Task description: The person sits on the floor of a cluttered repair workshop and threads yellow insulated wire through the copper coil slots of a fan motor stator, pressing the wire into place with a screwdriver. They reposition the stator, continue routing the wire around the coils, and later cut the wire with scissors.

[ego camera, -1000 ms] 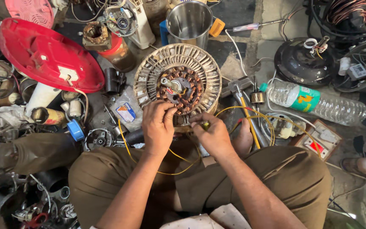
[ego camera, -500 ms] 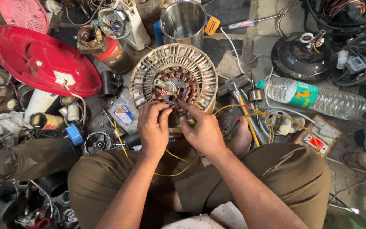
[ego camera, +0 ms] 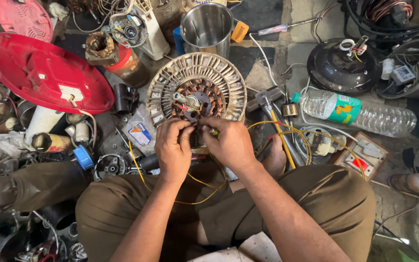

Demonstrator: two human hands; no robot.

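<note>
My left hand (ego camera: 173,148) and right hand (ego camera: 231,143) pinch wires at the near edge of the round motor stator (ego camera: 197,92) on the floor.

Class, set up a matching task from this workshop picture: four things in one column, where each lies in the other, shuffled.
Things:
1. red cover
2. plastic bottle
3. steel cup
4. round motor

Places:
A. right of the hammer
B. at the fingertips of both hands
C. far left
D. top middle, above the motor

Pairs: 1-C, 2-A, 3-D, 4-B
</note>
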